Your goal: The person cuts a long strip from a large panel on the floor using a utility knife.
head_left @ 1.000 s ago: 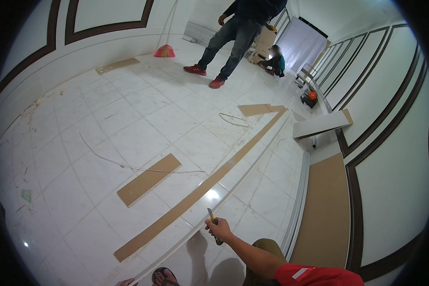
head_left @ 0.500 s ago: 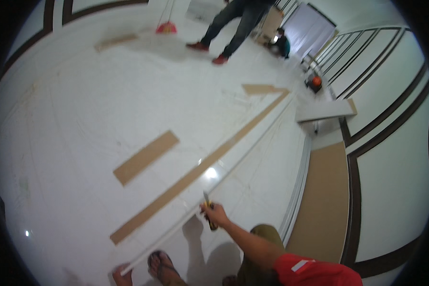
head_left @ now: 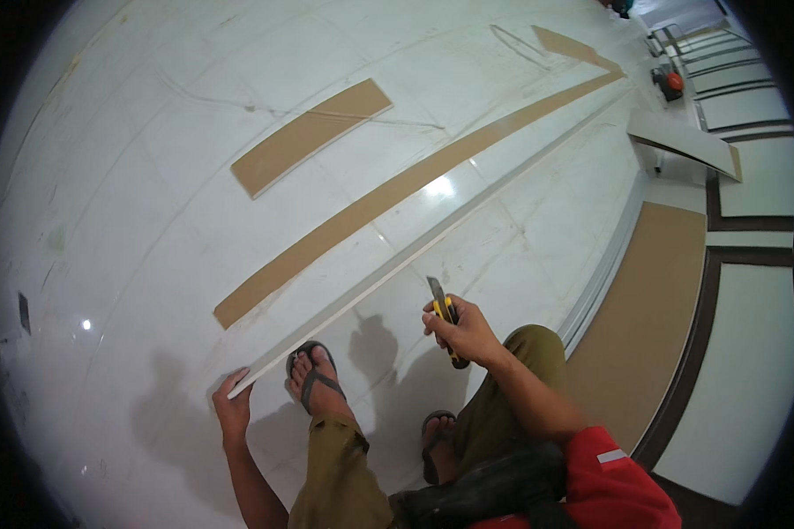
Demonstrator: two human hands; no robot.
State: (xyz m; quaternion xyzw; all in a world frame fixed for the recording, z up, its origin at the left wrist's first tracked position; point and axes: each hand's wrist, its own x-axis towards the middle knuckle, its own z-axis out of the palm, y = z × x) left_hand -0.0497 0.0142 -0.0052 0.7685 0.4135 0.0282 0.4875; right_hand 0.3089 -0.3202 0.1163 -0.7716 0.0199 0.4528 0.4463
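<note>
My right hand (head_left: 464, 333) grips a yellow and black utility knife (head_left: 443, 313) with its blade out, held just above the floor near a long white strip (head_left: 432, 238). That strip runs diagonally from the lower left to the upper right. My left hand (head_left: 232, 408) touches the strip's near end on the floor. My left foot in a sandal (head_left: 311, 370) rests on the strip beside that hand.
A long brown board strip (head_left: 388, 196) lies parallel to the white one, and a shorter brown board (head_left: 310, 134) lies beyond it. A brown panel (head_left: 648, 309) lines the wall at right. A white panel piece (head_left: 688, 141) and an orange object (head_left: 672, 81) sit at upper right.
The view has tilted down and closer to the floor. My left hand has come into view at the strip's near end. The people at the far end are out of view.
</note>
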